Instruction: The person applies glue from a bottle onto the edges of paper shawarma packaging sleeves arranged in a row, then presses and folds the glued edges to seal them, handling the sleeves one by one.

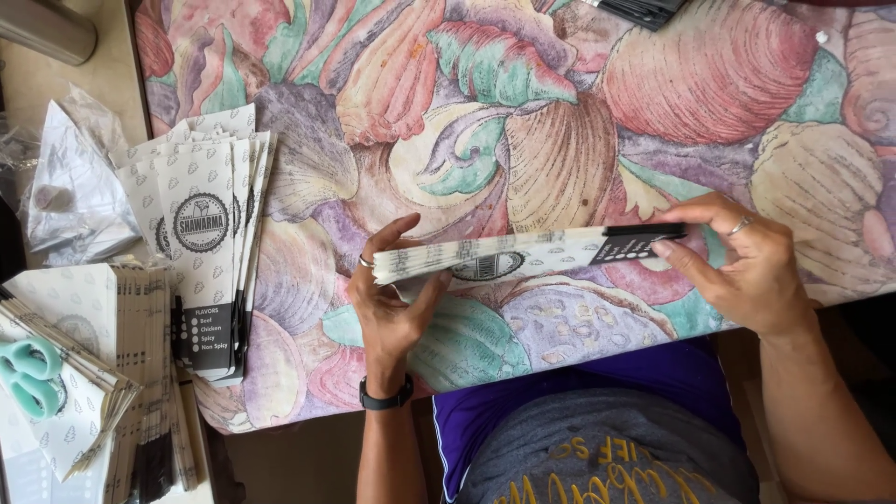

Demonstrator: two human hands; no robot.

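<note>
My left hand (392, 299) and my right hand (747, 266) grip the two ends of a thick stack of flat white paper sleeves (523, 254) with black ends and a round emblem. The stack lies level just above a table (579, 103) covered in a pastel shell-patterned cloth. My left hand wears a ring and a black wristband and pinches the pale end. At the black-printed end, my right hand, also ringed, pinches the stack.
A fanned pile of the same printed sleeves (205, 252) lies at the cloth's left edge. More stacked sleeves (121, 373) sit at lower left with teal-handled scissors (28, 373) on them. Crumpled clear plastic (70, 187) is at far left.
</note>
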